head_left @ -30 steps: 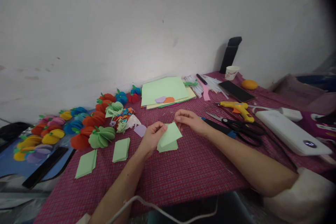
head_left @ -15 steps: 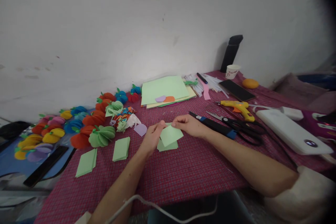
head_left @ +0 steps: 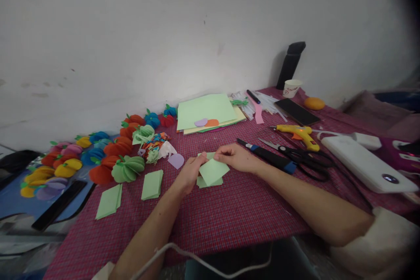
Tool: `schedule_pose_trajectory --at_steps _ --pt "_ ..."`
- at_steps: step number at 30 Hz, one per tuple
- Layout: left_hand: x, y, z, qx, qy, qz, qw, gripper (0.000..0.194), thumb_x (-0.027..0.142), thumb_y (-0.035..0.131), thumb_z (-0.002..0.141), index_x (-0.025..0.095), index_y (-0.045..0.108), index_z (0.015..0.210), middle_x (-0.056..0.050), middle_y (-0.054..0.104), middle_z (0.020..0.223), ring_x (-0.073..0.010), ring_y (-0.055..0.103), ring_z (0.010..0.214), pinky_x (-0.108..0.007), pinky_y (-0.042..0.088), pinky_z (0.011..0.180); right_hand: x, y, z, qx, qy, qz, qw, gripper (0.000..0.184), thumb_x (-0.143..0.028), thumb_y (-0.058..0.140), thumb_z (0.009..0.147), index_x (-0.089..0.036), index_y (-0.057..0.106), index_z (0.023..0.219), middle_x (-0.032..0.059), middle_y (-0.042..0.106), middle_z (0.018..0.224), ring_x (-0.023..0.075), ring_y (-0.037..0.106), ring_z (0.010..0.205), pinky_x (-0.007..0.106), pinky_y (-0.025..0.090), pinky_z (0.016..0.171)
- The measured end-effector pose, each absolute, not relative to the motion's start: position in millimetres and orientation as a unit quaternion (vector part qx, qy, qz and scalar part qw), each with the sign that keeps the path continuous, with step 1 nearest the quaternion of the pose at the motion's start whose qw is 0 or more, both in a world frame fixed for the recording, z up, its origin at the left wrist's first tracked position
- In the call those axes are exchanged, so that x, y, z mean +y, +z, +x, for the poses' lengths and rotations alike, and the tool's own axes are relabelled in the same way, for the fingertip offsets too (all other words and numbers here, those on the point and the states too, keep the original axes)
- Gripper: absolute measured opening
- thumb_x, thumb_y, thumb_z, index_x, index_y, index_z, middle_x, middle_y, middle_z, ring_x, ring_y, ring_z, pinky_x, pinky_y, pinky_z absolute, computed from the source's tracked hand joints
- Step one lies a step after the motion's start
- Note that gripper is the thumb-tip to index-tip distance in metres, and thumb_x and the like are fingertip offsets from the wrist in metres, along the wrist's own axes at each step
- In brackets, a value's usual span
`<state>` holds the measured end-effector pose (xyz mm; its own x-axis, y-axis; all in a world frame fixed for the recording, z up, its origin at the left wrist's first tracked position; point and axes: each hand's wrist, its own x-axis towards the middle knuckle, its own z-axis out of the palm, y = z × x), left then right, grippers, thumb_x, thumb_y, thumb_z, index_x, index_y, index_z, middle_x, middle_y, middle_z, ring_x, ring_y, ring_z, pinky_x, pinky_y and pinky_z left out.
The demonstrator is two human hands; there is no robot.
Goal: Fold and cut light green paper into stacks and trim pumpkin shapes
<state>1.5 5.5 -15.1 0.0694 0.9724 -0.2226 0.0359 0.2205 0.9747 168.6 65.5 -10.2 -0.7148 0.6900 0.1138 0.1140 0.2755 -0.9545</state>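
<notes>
A light green paper piece (head_left: 214, 171) is pinched between my two hands, tilted above a small stack of green paper (head_left: 210, 182) on the cloth. My left hand (head_left: 190, 172) grips its left edge, thumb on top. On the upper right edge, my right hand (head_left: 236, 158) closes with thumb and fingertips. Two more green paper stacks, one nearer (head_left: 152, 184) and one farther left (head_left: 109, 201), lie left of my left forearm. Beside my left hand is a lilac rounded paper piece (head_left: 176, 161).
Paper pumpkins (head_left: 127, 169) in many colours crowd the left side. Large paper sheets (head_left: 206, 111) lie against the wall. To the right are a utility knife (head_left: 269, 157), black-handled scissors (head_left: 306, 159), a yellow glue gun (head_left: 298, 133), a phone (head_left: 297, 111), a white power bank (head_left: 364, 164) and a paper cup (head_left: 291, 88).
My right hand has come left and down and taken hold of the green paper's edge. The paper has turned slightly; the utility knife behind that hand now shows more.
</notes>
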Motion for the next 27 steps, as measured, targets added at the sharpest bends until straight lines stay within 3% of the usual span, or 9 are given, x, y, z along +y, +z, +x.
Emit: schedule_pose_trajectory --at_steps 5,18,27 --pt "6.8 -17.6 -1.4 0.529 0.412 0.445 0.593 0.040 0.047 0.049 0.072 0.009 0.060 0.072 -0.004 0.057 0.061 -0.0105 0.048 0.051 -0.022 0.032 0.048 66.9 -11.0 169.6 -0.758 0.521 -0.276 0.278 0.026 -0.037 0.047 0.075 -0.013 0.056 0.069 -0.0029 0.044 0.056 0.0070 0.037 0.051 0.020 0.029 0.048" --pt "5.0 -15.6 0.1 0.530 0.395 0.468 0.587 0.039 0.047 0.053 0.069 0.008 0.060 0.069 -0.004 0.057 0.061 -0.0100 0.047 0.050 -0.022 0.032 0.049 65.4 -10.5 168.2 -0.756 0.522 -0.290 0.266 0.028 -0.039 0.048 0.074 -0.014 0.056 0.068 -0.0035 0.043 0.054 0.0067 0.036 0.048 0.020 0.028 0.046" --pt "8.5 -19.7 -3.4 0.608 0.340 0.617 0.365 0.042 0.048 0.041 0.074 0.013 0.047 0.051 0.003 0.038 0.049 -0.0074 0.031 0.047 -0.020 0.019 0.043 65.0 -9.6 165.9 -0.739 0.533 -0.304 0.276 0.026 -0.038 0.050 0.073 -0.014 0.055 0.065 -0.0039 0.042 0.053 0.0063 0.035 0.048 0.019 0.028 0.046"
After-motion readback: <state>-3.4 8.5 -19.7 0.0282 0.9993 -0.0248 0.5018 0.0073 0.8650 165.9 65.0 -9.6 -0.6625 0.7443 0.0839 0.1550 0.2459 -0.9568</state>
